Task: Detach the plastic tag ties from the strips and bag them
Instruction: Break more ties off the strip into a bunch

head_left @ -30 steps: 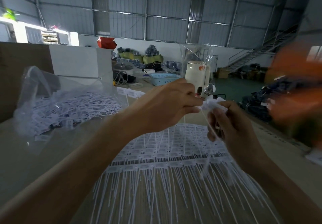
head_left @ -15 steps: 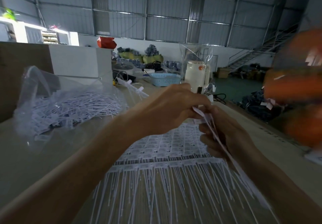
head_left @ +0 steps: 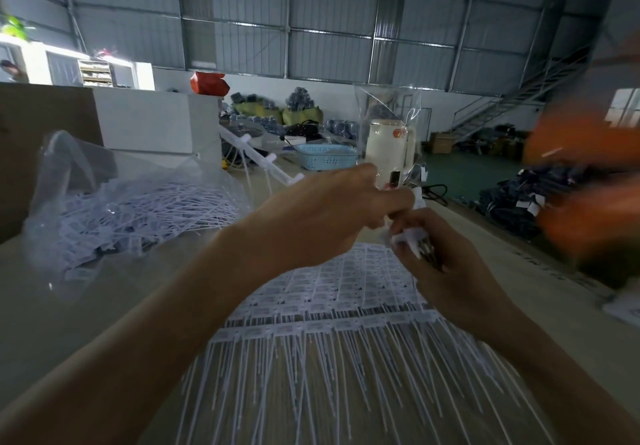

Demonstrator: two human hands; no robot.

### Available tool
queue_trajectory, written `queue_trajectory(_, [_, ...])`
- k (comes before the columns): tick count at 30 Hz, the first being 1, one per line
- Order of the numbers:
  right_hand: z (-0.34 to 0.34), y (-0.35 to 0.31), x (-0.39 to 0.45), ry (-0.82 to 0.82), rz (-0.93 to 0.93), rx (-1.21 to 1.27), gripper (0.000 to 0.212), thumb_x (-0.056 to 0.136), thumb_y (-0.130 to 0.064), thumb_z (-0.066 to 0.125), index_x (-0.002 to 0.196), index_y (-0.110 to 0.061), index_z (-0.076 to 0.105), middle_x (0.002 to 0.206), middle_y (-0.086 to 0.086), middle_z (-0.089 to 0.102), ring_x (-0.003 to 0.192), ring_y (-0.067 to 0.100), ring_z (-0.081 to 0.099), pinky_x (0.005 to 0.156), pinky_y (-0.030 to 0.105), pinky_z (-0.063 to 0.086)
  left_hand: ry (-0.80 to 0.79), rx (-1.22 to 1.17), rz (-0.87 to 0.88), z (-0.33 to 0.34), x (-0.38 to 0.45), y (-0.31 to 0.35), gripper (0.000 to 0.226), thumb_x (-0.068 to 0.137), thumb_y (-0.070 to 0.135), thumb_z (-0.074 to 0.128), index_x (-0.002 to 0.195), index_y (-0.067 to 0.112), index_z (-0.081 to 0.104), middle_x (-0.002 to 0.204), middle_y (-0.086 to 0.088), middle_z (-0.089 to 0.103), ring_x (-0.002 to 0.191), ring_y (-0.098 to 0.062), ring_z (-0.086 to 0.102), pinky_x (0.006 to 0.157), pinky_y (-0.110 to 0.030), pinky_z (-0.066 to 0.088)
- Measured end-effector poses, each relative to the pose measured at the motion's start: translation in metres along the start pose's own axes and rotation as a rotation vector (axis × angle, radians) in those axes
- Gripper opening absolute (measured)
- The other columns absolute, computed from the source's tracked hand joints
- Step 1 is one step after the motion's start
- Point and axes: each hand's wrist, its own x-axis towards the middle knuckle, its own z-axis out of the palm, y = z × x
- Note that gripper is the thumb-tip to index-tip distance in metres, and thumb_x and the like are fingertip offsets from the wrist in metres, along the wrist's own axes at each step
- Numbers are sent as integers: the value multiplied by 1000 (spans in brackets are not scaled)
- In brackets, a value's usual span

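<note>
1. Nearest the viewer, sheets of tag ties [head_left: 325, 337] still joined to their strips lie fanned over the near middle of the surface [head_left: 69, 306], their thin tails pointing toward the near edge.
2. Above the sheets, the right hand [head_left: 446, 271] has its fingers curled round a small bundle of detached ties [head_left: 414, 242], heads uppermost.
3. The left hand [head_left: 325, 212] meets it from the left, thumb and fingers [head_left: 398, 202] pinched tight on something at the top of that bundle; exactly which tie it pinches is hidden by blur.
4. Farther left, a clear plastic bag [head_left: 114, 202] lies open near the surface's left edge, holding a heap of loose ties, some spilling at its mouth.
5. Beyond the hands, a bare strip [head_left: 263, 160] sticks up at an angle, and a cream jug [head_left: 389, 147] with a blue basket [head_left: 325, 157] stands toward the far edge.
6. Risks, as I judge them: the bundle is growing, so a loose grip could let ties slide out onto the sheets and get mixed with attached ones; a hard twist could snap a thin tail; and the bag's slack mouth could shed ties when the bundle is dropped in.
</note>
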Motion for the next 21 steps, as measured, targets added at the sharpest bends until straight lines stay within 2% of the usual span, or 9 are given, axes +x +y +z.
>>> queue_trajectory(3, [-2,4,1,7,-32,5,12,102,-37,46,103,-29,55,62,-16,55,38,8,33,41,19,33,64,-117,-62,-5,0,-5,19,92,13,67,106,21,55,87,2,53,75,-12,55,67,-38,55])
queue_trajectory(4, [-3,5,1,11,-39,7,14,102,-39,45,104,-29,55,64,-15,58,39,9,31,41,19,33,87,-172,-80,-7,0,-6,18,91,13,69,103,20,56,87,2,56,77,-13,59,69,-39,55])
queue_trajectory(7, [-3,6,3,19,-38,44,19,102,-42,43,108,-29,57,61,9,52,39,15,26,41,25,28,96,-210,-113,-10,0,-9,14,92,14,68,98,20,57,83,4,55,75,-12,59,68,-38,54])
queue_trajectory(10, [-3,7,4,62,-69,65,26,102,-47,42,111,-26,55,55,-1,40,39,12,25,41,23,27,62,-171,-110,-10,0,-7,2,98,22,59,99,21,59,80,7,51,73,-14,54,65,-36,51])
queue_trajectory(12, [-1,4,4,94,-97,46,28,101,-51,43,112,-27,52,55,-3,40,39,14,26,41,24,27,55,-158,-112,-8,2,-1,21,98,40,52,100,21,61,79,8,50,70,-12,52,62,-33,51])
queue_trajectory(15, [4,1,2,123,-150,56,25,95,-62,46,110,-42,49,67,-8,56,41,10,40,44,22,37,73,-122,-86,-2,5,12,41,90,63,43,89,25,61,70,14,48,59,0,45,54,-23,44])
queue_trajectory(18, [9,6,1,115,-151,76,25,90,-53,51,112,-64,43,98,-26,65,77,8,67,66,36,57,169,-57,-70,0,6,24,38,87,68,51,70,34,46,58,24,21,50,11,21,49,-14,20])
queue_trajectory(20, [11,7,-1,93,-165,59,31,93,-54,49,120,-64,38,106,-29,64,88,15,68,72,53,58,208,-26,-91,0,6,27,41,86,70,50,68,34,42,56,22,16,48,10,17,49,-14,15])
queue_trajectory(21, [11,6,-1,92,-178,56,32,94,-59,48,123,-61,36,109,-30,63,90,14,68,74,54,58,219,-12,-98,0,7,28,42,87,71,48,67,34,42,55,22,16,48,9,18,49,-15,14])
